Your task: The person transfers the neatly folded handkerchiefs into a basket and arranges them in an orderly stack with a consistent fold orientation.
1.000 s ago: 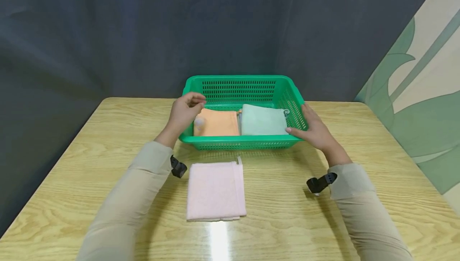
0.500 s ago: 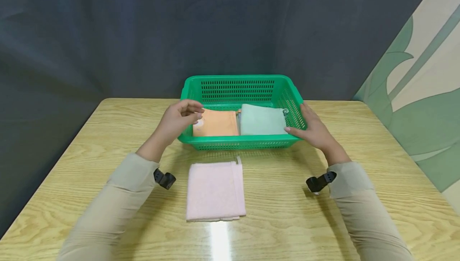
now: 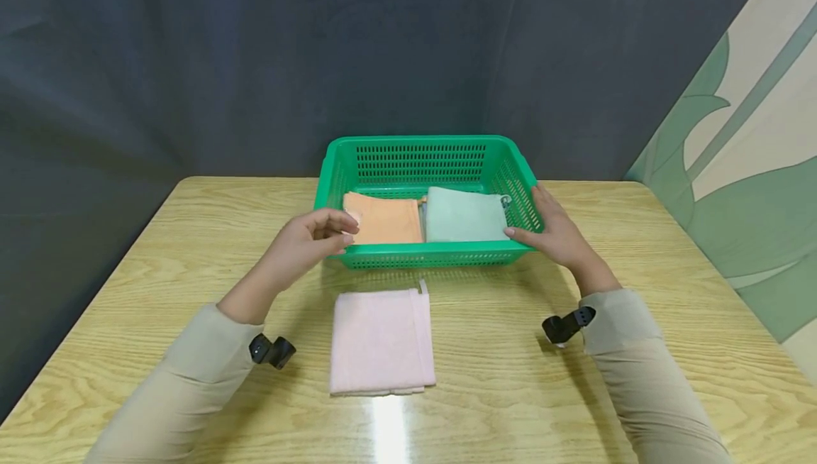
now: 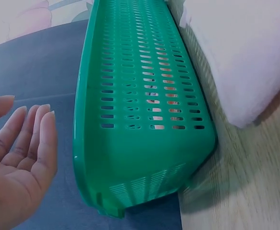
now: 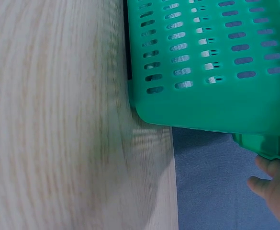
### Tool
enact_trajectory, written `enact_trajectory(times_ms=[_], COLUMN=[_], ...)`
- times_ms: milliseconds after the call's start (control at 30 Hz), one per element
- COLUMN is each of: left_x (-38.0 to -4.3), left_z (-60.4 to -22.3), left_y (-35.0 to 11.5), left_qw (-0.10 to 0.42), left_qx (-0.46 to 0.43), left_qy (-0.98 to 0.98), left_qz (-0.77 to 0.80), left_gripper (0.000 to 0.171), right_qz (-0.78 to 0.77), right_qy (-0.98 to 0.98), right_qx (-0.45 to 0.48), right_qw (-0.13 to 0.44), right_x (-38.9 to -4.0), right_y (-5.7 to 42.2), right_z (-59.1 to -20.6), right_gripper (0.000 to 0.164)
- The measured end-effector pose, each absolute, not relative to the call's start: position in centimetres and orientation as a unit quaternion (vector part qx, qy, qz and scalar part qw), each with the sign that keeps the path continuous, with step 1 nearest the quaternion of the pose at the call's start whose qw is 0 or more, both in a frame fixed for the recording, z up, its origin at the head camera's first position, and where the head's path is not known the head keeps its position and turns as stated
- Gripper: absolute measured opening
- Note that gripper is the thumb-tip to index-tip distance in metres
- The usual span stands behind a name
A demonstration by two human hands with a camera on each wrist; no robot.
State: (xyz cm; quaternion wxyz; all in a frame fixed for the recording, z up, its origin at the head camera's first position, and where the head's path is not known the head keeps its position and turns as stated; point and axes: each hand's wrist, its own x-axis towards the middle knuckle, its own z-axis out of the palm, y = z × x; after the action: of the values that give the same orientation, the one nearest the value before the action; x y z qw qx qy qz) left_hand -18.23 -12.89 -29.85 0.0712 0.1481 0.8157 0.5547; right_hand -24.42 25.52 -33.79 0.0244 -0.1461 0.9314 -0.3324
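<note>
A green plastic basket (image 3: 434, 257) stands at the table's far side. Inside it lie a folded orange towel (image 3: 386, 221) on the left and a folded mint-green towel (image 3: 466, 216) on the right. My left hand (image 3: 300, 244) hovers by the basket's front left corner, fingers loosely bent and holding nothing. The left wrist view shows that hand (image 4: 17, 167) apart from the basket's wall. At the front right corner my right hand (image 3: 562, 233) touches the rim, thumb across the front edge and straight fingers along the outside. Only its fingertips show in the right wrist view.
A folded pink towel (image 3: 381, 342) lies flat on the wooden table (image 3: 498, 379), in front of the basket. Behind the table hangs a dark curtain (image 3: 408, 45). A wall with painted leaves (image 3: 753, 187) stands at the right.
My left hand has moved left and toward me, from above the orange towel to outside the basket's corner. The right hand and all the towels keep their places.
</note>
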Motion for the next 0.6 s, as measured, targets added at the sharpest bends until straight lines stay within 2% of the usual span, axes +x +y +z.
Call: enact_trajectory(times_ms=[300, 600], left_x=[-16.6, -16.1], left_z=[-30.7, -31.4], left_y=[-13.6, -14.0], left_qw=[0.132, 0.14], left_qx=[0.169, 0.172], left_qy=[0.842, 0.869], left_qz=[0.494, 0.443], left_gripper=[0.028, 0.024], right_qz=[-0.332, -0.329], right_qy=[0.932, 0.932], right_qx=[-0.146, -0.148], right_qw=[0.025, 0.018], right_x=[-24.4, -24.4], right_y=[25.4, 25.5], right_z=[-33.9, -33.9], right_gripper=[0.096, 0.096])
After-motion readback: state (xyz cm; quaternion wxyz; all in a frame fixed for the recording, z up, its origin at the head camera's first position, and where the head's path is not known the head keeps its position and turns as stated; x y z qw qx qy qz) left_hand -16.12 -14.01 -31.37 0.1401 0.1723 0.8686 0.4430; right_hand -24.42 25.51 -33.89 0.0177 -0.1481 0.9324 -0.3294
